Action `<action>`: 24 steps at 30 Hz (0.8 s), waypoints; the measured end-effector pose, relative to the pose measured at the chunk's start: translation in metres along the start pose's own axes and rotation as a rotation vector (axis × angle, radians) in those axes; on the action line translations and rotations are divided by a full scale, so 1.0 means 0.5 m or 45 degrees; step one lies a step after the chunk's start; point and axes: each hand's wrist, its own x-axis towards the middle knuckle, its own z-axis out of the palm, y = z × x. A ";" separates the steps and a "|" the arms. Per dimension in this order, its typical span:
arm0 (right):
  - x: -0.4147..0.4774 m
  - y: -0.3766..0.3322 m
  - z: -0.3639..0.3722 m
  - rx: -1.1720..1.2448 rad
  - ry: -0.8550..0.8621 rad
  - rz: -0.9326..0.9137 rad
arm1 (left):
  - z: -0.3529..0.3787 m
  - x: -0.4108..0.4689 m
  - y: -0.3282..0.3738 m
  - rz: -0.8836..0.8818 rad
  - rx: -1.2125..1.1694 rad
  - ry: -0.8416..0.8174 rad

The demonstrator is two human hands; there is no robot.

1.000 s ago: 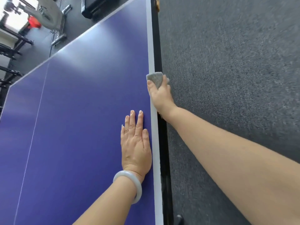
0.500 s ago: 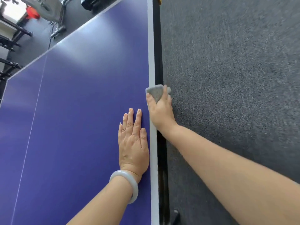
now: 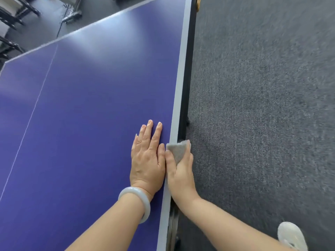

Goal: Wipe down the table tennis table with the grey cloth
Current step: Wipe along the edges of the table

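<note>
**Grey cloth (image 3: 177, 151) gripped over the side edge of a blue desk (image 3: 90, 105)**

The right hand (image 3: 181, 173) holds the folded grey cloth against the rim of the desk. Its thumb lies on top along the pale edge stripe (image 3: 181, 78), and its fingers curl down over the side, so the cloth is pinched round the edge. The left hand (image 3: 147, 160) lies flat just beside it, palm down on the blue surface. Its fingers are straight and close together, and its thumb nearly touches the right thumb. A pale bangle (image 3: 146, 207) sits on the left wrist.

The desk is a table tennis top. The pale stripe runs along the edge away from the hands to the far corner, with a black frame (image 3: 188, 78) under it. A thin white centre line (image 3: 36, 102) crosses the surface well to the left. The blue surface from the hands to the far edge is bare.

To the right of the edge is dark grey carpet (image 3: 262, 105), with a white shoe (image 3: 291, 236) at the lower right. Beyond the far edge, at the upper left, stand blurred metal frames (image 3: 70, 13).
</note>
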 end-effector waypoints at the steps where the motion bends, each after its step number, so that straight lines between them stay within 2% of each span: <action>1: 0.046 -0.021 0.000 -0.030 0.037 -0.002 | -0.001 0.000 0.001 0.002 0.003 -0.003; 6: 0.251 -0.124 -0.008 -0.054 0.161 -0.030 | -0.004 -0.001 0.002 0.010 0.047 -0.024; 14: 0.256 -0.124 -0.019 -0.128 0.123 -0.032 | -0.006 -0.001 0.010 0.014 0.094 0.007; 17: 0.253 -0.123 -0.019 -0.131 0.111 -0.030 | -0.013 0.009 0.013 0.048 0.205 -0.033; 22: 0.251 -0.121 -0.020 -0.103 0.095 -0.002 | -0.046 0.150 0.026 0.129 0.005 -0.009; 24: 0.250 -0.120 -0.022 -0.102 0.071 -0.005 | -0.054 0.248 0.037 0.175 0.019 -0.007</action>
